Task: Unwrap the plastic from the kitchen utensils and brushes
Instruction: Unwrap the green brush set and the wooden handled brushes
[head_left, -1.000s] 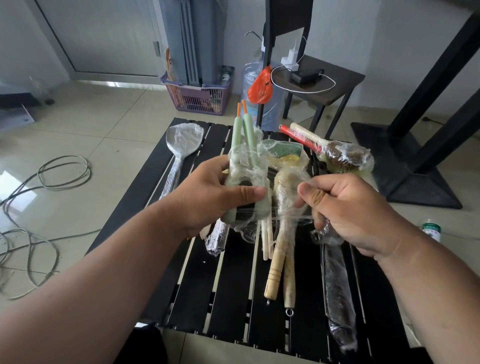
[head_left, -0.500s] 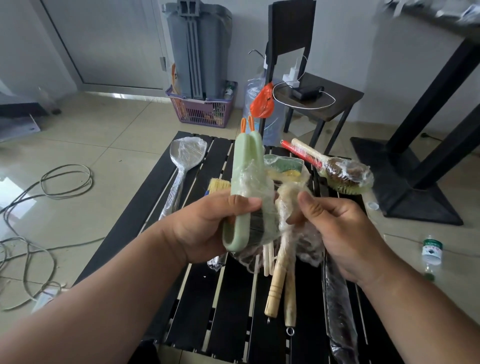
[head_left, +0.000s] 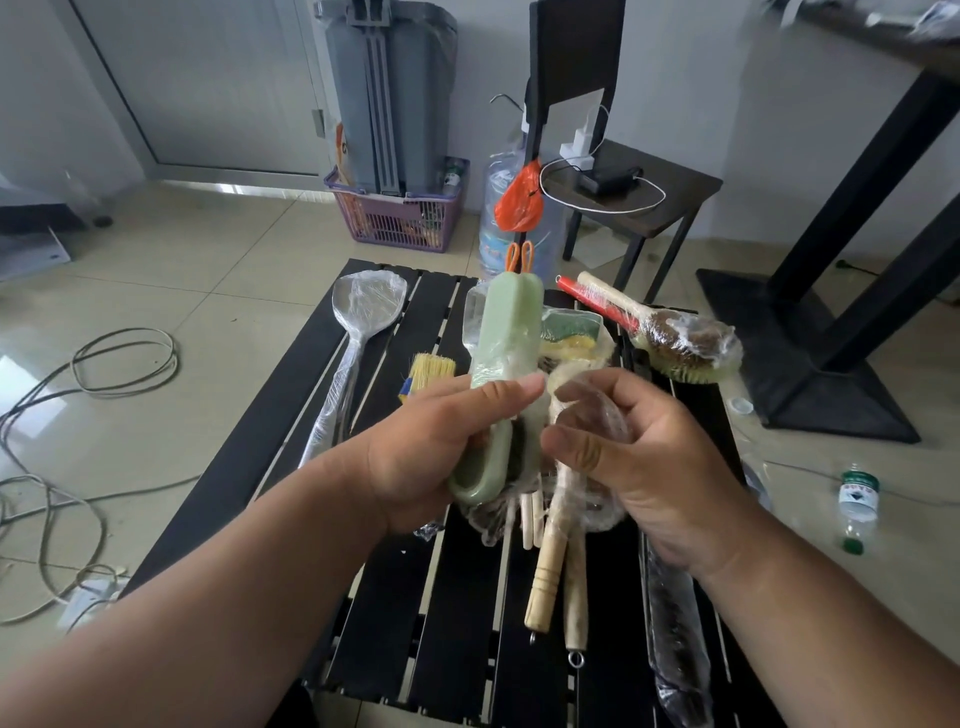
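Plastic wrap (head_left: 592, 410) comes off the green brushes (head_left: 506, 332), held up above the black surface (head_left: 457, 597). The left hand (head_left: 431, 452) grips the brushes tight. The right hand (head_left: 639, 457) pinches the wrap. Pulling slowly sideways should work best, so nothing drops.

Two bare forearms reach in from the bottom of the view, no sleeves, watch, bracelets or gloves visible on them. The left hand (head_left: 426, 457) and right hand (head_left: 649, 467) carry no rings, and the fingernails are short and unpainted.
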